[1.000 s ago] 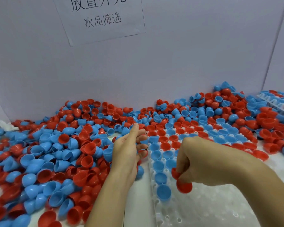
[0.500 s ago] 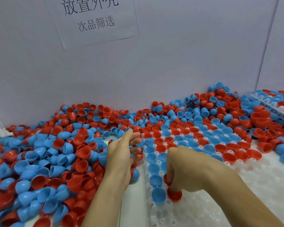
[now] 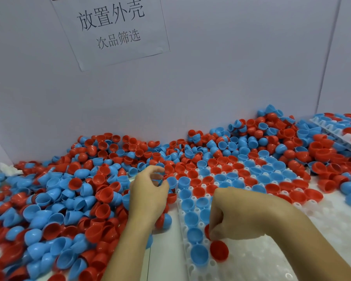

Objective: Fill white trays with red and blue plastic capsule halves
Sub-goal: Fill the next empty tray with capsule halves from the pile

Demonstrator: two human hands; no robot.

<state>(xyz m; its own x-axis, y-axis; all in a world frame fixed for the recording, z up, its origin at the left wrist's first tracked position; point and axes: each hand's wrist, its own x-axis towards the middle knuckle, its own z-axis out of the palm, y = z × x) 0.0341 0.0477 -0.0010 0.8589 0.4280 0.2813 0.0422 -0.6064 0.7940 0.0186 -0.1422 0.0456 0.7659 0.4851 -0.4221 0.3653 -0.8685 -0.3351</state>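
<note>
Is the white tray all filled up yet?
Not yet. The white tray has red and blue halves in its far rows, but the near sockets by the right hand show bare white.

Capsule heap blocks left; tray near rows free.

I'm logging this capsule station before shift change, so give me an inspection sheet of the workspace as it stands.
Surface: white tabletop, mostly covered.
Job's things: white tray, far rows filled with red and blue halves, near part unfilled; red half seated beside blue column.
Clutter: loose heap of halves; second tray far right.
Grips: left hand at heap edge, fingers curled, contents unclear; right hand pinching a red piece.
Cables: nothing seen.
Surroundings: pale wall, printed paper sign.
</note>
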